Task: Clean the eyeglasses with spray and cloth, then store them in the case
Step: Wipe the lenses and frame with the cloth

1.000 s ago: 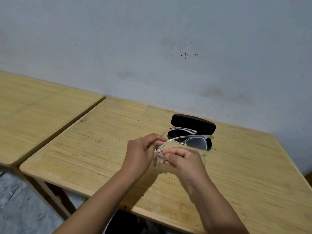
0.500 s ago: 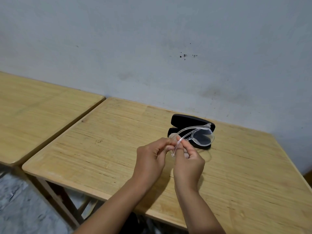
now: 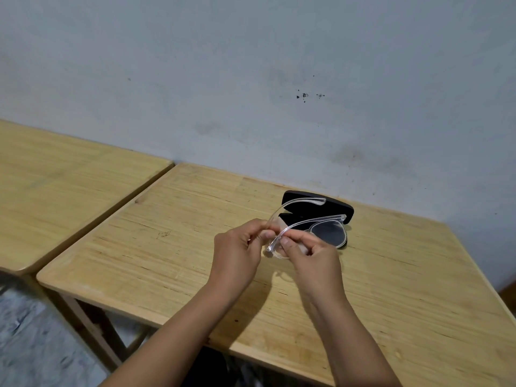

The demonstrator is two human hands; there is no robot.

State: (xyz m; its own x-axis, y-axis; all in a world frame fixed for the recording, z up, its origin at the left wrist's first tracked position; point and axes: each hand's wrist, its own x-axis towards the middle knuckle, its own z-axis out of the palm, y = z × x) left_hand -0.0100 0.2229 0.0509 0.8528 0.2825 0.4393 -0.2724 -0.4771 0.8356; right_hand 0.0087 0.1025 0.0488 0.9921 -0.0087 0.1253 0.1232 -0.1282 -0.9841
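Clear-framed eyeglasses (image 3: pixel 329 232) hang above the wooden table (image 3: pixel 173 263), both temples pointing right over an open black case (image 3: pixel 347 212) that lies near the wall. My left hand (image 3: pixel 240 247) pinches the frame's near end between thumb and fingertips. My right hand (image 3: pixel 315 261) pinches the near lens; something pale shows under its fingers, and I cannot tell if it is the cloth. No spray bottle is in view.
A second wooden table (image 3: pixel 69 191) stands to the left across a narrow gap. A grey wall (image 3: pixel 251 93) runs right behind the case. Grey floor (image 3: pixel 33 344) shows at the lower left, below the table's front edge.
The pale cloth seen a second ago is now barely visible. The glasses have turned, and both hands have shifted their grip from a temple tip to the frame end and near lens.
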